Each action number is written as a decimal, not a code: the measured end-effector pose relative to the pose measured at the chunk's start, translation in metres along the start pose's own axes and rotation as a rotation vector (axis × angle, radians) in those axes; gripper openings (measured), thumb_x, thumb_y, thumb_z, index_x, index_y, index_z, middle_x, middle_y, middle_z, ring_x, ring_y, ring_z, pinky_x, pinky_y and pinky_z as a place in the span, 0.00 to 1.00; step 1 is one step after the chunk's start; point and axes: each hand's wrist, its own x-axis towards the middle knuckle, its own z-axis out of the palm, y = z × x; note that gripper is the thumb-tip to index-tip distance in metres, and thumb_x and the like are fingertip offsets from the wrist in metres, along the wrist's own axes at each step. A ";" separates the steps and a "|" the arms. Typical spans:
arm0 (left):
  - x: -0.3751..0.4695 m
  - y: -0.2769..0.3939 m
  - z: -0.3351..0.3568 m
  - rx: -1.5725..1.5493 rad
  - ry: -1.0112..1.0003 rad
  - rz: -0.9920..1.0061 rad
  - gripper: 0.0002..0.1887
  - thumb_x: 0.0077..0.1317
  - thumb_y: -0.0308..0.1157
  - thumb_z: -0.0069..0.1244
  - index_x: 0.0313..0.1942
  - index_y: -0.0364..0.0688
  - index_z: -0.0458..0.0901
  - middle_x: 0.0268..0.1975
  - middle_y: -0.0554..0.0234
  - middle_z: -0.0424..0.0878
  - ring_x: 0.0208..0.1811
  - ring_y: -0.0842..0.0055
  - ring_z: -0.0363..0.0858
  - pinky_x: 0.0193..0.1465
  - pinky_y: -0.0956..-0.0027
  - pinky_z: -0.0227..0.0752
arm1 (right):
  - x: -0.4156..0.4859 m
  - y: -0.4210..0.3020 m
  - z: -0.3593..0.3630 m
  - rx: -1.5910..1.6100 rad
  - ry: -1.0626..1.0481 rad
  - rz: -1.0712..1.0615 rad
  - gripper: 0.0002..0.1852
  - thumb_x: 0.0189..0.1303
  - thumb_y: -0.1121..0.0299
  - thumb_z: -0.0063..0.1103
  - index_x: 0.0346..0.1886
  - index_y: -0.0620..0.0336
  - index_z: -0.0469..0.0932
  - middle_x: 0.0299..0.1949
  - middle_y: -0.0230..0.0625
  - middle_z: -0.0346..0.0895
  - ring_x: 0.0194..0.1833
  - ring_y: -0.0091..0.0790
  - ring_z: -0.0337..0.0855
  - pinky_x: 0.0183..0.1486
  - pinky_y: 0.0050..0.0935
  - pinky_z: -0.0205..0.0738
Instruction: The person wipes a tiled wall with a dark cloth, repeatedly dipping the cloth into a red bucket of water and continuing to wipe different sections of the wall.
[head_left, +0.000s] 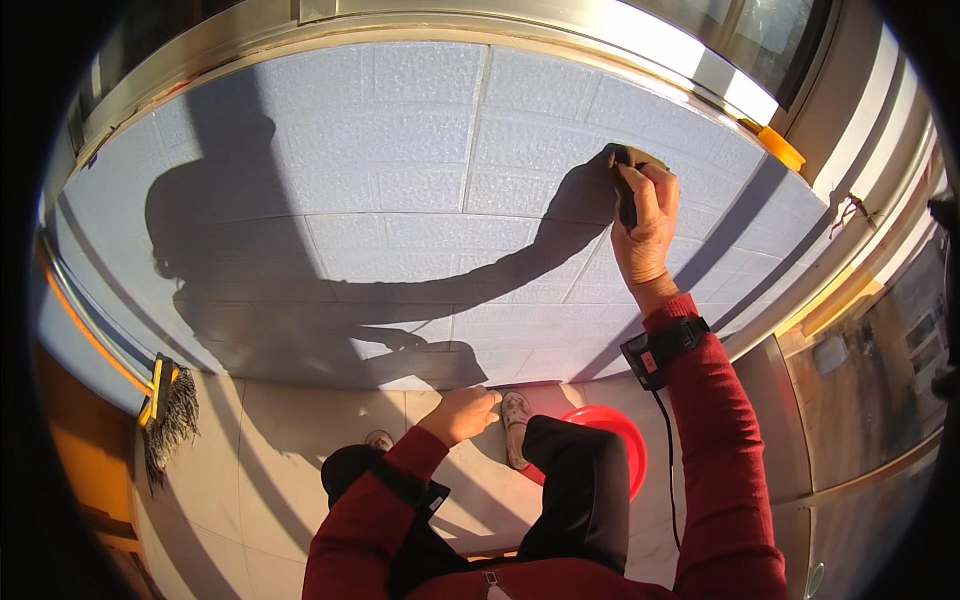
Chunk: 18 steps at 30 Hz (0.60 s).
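My right hand (649, 214) grips a bunched dark brown cloth (626, 191), held at the upper right of a pale blue wall (420, 105). The wall has a raised brick-like texture with thin seams. Part of the cloth is hidden behind my fingers. Lower down, my left hand (459, 415) hovers in front of my knees with loosely curled fingers and no object visible in it; its palm is turned out of sight. Both forearms, in red sleeves, carry black wrist straps with small boxes.
A red plastic basin (636, 450) stands on the tiled floor (202, 442), partly behind my leg. At left, a mop (169, 412) leans beside the wall. Above runs a metal window frame (420, 16), with a yellow object (781, 148) at its right end. A cable (667, 435) hangs from my right wrist.
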 end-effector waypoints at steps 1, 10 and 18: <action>-0.002 0.001 -0.002 -0.007 -0.018 -0.010 0.16 0.69 0.37 0.58 0.53 0.40 0.80 0.42 0.42 0.84 0.45 0.46 0.84 0.49 0.47 0.77 | 0.009 0.018 -0.004 0.011 0.218 0.186 0.20 0.60 0.86 0.64 0.54 0.55 0.80 0.50 0.41 0.73 0.52 0.45 0.79 0.54 0.35 0.78; 0.001 0.000 0.008 -0.099 0.058 0.124 0.16 0.68 0.36 0.58 0.51 0.36 0.81 0.39 0.43 0.84 0.43 0.45 0.83 0.46 0.46 0.75 | 0.014 -0.073 0.057 0.134 -0.052 -0.116 0.22 0.52 0.80 0.67 0.52 0.51 0.83 0.53 0.32 0.74 0.54 0.40 0.73 0.58 0.41 0.70; 0.002 0.004 0.006 0.027 -0.111 -0.093 0.15 0.65 0.39 0.60 0.46 0.39 0.83 0.41 0.46 0.87 0.44 0.49 0.86 0.48 0.47 0.78 | 0.091 -0.103 0.042 -0.014 -0.158 -0.461 0.23 0.50 0.75 0.66 0.52 0.45 0.86 0.54 0.25 0.77 0.54 0.37 0.76 0.55 0.40 0.68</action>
